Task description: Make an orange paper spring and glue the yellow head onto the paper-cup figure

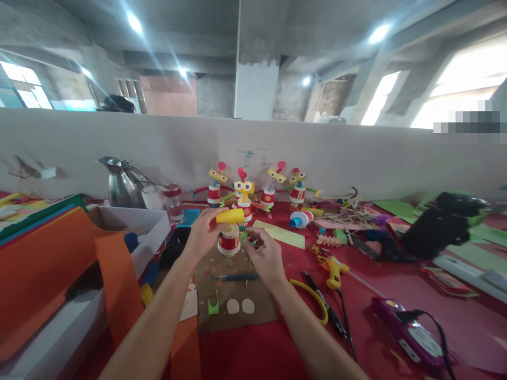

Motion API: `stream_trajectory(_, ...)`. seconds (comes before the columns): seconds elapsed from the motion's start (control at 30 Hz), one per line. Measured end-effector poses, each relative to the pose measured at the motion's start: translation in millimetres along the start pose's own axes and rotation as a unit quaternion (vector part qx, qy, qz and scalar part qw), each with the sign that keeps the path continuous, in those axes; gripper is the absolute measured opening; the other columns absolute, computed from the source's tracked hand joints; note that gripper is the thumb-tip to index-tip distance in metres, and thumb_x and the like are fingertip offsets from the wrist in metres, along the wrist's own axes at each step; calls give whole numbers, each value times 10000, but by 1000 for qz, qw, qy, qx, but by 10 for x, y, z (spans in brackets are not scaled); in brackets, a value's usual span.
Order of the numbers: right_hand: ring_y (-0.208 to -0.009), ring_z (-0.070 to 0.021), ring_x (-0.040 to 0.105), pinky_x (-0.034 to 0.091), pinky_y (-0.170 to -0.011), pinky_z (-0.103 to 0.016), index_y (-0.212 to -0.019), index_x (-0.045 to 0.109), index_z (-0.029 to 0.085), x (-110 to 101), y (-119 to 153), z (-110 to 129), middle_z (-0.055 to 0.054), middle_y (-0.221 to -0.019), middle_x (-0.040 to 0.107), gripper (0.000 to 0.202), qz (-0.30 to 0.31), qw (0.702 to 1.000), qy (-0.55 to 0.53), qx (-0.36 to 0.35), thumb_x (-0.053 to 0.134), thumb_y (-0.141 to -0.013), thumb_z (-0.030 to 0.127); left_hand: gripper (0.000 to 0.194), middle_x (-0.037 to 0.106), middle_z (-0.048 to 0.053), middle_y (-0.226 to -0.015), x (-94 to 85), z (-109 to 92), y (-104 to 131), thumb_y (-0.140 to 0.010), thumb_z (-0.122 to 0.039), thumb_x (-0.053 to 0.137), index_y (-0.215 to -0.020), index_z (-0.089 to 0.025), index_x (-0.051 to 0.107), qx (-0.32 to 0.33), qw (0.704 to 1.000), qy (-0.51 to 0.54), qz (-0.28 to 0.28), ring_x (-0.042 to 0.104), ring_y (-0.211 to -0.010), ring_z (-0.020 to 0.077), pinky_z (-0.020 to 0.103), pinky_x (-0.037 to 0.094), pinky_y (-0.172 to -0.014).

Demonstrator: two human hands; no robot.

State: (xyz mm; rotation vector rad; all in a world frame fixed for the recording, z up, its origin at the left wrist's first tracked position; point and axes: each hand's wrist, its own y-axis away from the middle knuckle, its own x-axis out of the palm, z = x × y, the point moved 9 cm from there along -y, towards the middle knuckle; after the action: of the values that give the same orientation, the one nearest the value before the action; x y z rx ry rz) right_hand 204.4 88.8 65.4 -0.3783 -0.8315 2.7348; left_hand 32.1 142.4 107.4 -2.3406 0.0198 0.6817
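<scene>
My left hand [202, 235] grips a yellow paper tube [230, 216], held level over a red and white paper cup figure [229, 241]. The figure stands upright on a brown board [257, 314]. At its right side, the fingers of my right hand [267, 256] are closed around the green end of its paper arm [244, 235]; the fingers partly hide it. On the board below lie a dark pen-like tool [237, 277], two white paper rounds [233, 306] and a green paper scrap [214, 303] with a curved cut-out.
Several finished cup figures [268, 197] stand behind, near the white partition [340, 158]. Rightward lie a tipped cup [303, 219], a yellow glue gun [336, 270] with its cord, a black pen [325, 303] and a purple power strip [412, 335]. Orange sheets [51, 269] and a white box [152, 232] are left.
</scene>
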Motion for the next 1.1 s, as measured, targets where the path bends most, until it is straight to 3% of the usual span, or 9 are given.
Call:
stream_trajectory(0.2,-951,-208,646,495,-852,-360,-967,570,235,142,-261,-39,-43,-951,677,237,20,999,46,-14,620,-743,177,380,635,70,-1198,0,162,18,-795,-254,608,-1174,-243,627,-22,998,61,-17,571,-1104,225,370,424,-974)
stream_trajectory(0.37,-905,-210,664,515,-796,-366,-944,531,245,247,-368,-138,-13,-872,702,248,39,997,63,1,607,-723,162,391,630,60,-1204,-13,168,5,-795,-229,598,-1185,-258,621,-11,998,61,-16,558,-1119,216,374,404,-997)
stream_trajectory(0.8,-938,-251,649,446,-881,-432,-1061,521,252,277,-549,-65,-2,-844,738,419,90,988,129,9,626,-676,124,398,623,60,-1223,17,232,-8,-803,-204,590,-1195,-269,623,-18,996,82,-4,566,-1123,214,368,426,-984)
stream_trajectory(1.1,-875,-224,674,489,-793,-360,-1060,541,236,312,-611,-38,-10,-851,727,454,145,983,116,5,641,-644,82,422,610,65,-1251,48,284,-16,-799,-211,605,-1217,-268,609,-26,994,102,9,560,-1136,220,393,407,-1009)
